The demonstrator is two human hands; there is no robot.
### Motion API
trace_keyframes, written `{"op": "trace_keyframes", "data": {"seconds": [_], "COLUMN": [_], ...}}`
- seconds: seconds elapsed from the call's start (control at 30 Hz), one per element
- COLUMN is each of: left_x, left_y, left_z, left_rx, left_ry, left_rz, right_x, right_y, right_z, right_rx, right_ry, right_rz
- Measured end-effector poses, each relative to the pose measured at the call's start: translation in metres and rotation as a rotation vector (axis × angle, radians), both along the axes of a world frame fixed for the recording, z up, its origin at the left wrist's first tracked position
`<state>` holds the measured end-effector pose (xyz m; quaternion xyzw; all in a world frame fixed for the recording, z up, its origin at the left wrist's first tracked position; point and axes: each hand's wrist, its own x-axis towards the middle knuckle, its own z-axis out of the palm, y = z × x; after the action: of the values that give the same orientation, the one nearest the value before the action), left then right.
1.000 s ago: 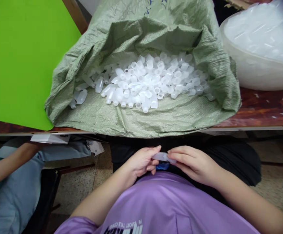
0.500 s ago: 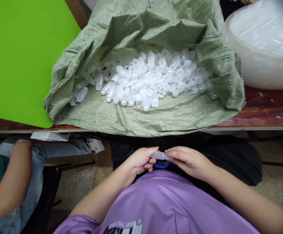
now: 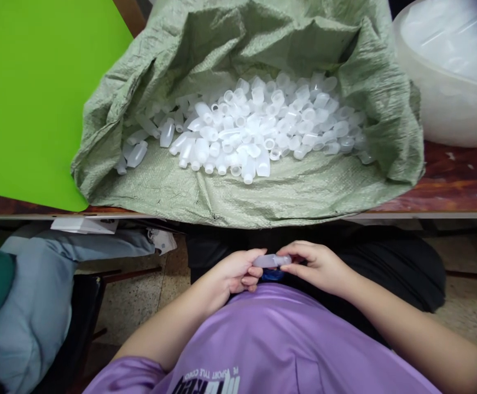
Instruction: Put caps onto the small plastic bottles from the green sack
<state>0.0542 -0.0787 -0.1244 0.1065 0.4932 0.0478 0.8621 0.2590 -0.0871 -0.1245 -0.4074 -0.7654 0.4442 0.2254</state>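
Observation:
Over my lap, my left hand [image 3: 242, 271] pinches one end of a small translucent plastic bottle [image 3: 268, 261]. My right hand [image 3: 310, 265] has thumb and fingers closed around the bottle's other end, where a rounded neck or cap part shows. The bottle lies roughly level between the two hands, just past the front of my purple shirt. On the table beyond, a green woven sack [image 3: 238, 202] lies with its mouth wide open towards me. Inside it is a heap of small translucent bottles [image 3: 246, 131], all jumbled.
A bright green sheet [image 3: 37, 104] covers the table's left side. At the right stands a large white tub [image 3: 447, 104] filled with clear plastic pieces. A white paper box [image 3: 83, 224] is under the table edge. Someone in light-blue trousers [image 3: 37, 284] sits to my left.
My right fingers have shifted on the bottle's end and opened up slightly, showing more of it. The neighbour's forearm has left the view. The camera view has shifted slightly.

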Motion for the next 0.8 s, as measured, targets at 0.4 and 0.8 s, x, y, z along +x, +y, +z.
{"op": "trace_keyframes", "data": {"seconds": [0.4,0.8], "left_x": [-0.009,0.005], "left_y": [0.006,-0.012], "left_z": [-0.014,-0.016], "left_rx": [-0.191,0.239], "left_ry": [-0.155,0.103], "left_rz": [-0.398,0.082], "right_x": [0.002,-0.001], "right_y": [0.002,-0.013], "right_z": [0.017,-0.010], "right_rx": [0.311,-0.063], "right_ry": [0.003,-0.213], "right_rz": [0.397,-0.076]}}
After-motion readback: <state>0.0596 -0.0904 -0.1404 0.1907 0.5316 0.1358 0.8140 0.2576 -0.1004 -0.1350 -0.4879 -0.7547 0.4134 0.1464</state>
